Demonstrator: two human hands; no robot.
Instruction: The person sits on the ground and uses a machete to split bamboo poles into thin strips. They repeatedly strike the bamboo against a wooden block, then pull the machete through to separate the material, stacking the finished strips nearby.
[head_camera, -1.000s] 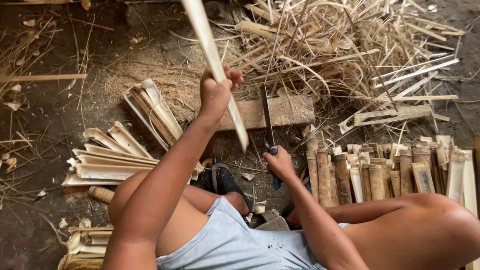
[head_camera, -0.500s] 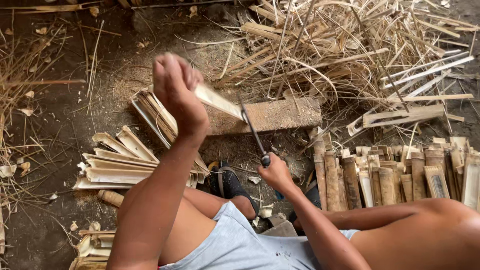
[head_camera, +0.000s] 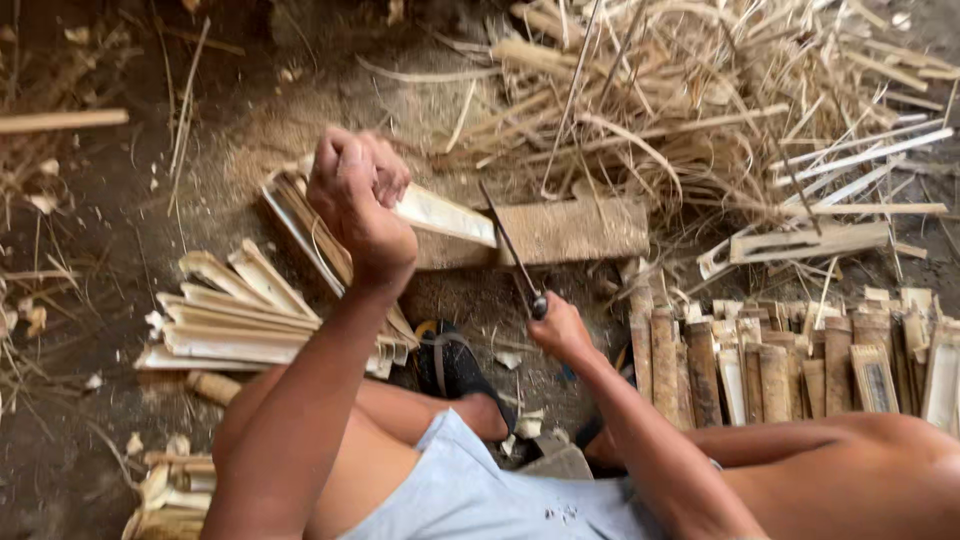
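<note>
Firmly, hands grip flat bamboo slat (head_camera: 440, 214), slim knife (head_camera: 508, 250).

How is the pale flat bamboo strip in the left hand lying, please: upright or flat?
Nearly flat: the pale flat bamboo strip runs sideways from the left hand onto the wooden block.

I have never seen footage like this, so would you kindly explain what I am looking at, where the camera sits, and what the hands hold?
There is no machine here: a person works with bare hands, and the single camera sits on their head, looking down. The left hand grips a flat bamboo strip resting against a wooden block. The right hand holds a knife whose blade meets the strip's end. On the dirt ground lie a stack of split strips, a row of short bamboo pieces and a heap of shavings.
</note>
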